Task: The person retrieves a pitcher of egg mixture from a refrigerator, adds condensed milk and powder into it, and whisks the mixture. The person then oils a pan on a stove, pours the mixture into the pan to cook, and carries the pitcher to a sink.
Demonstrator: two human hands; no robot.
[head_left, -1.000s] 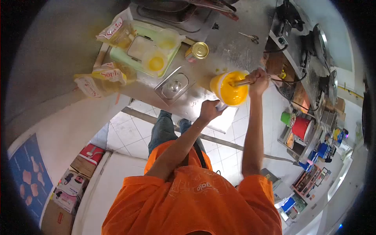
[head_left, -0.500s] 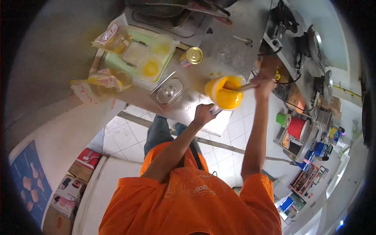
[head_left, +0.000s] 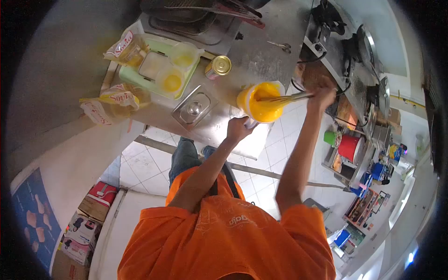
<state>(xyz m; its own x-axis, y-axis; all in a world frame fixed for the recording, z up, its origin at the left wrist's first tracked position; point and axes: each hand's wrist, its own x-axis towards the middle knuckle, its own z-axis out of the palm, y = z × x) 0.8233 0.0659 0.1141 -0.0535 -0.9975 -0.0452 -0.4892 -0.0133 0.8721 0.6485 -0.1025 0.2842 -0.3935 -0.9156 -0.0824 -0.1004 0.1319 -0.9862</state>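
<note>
- Left hand (head_left: pixel 238 129): my fingers were closed around the pale handle (head_left: pixel 251 123) on the near side of the container (head_left: pixel 247 103). A weak or slippery hold there could have let the container swivel.
- Right hand (head_left: pixel 323 97): my fingers were wrapped around the grip of a whisk (head_left: pixel 293 97), its wires dipping into the yellow mixture (head_left: pixel 269 112). The hand was blurred, which suggested quick motion; a hard stroke could have flung drops over the rim.
- Container: it was by the near edge of the steel counter (head_left: pixel 261 56), its mouth turned towards my view. I could not tell whether its base rested fully on the metal. A sideways push from the whisk could have tipped it towards the floor (head_left: pixel 262 179).
- Fill: the mixture appeared to lie high, close to the rim, so in my judgement even a slight tilt could have spilled it.
- Whisk: it slanted low across the rim on the right-hand side. Prying against that rim could have levered the container over.
- Surroundings: the lidded steel pan (head_left: pixel 189 109) and the can (head_left: pixel 219 66) stood near the container, on its left, where splashes could have landed. A black cable (head_left: pixel 345 89) ran near my right hand; a wide swing could have snagged it.
</note>
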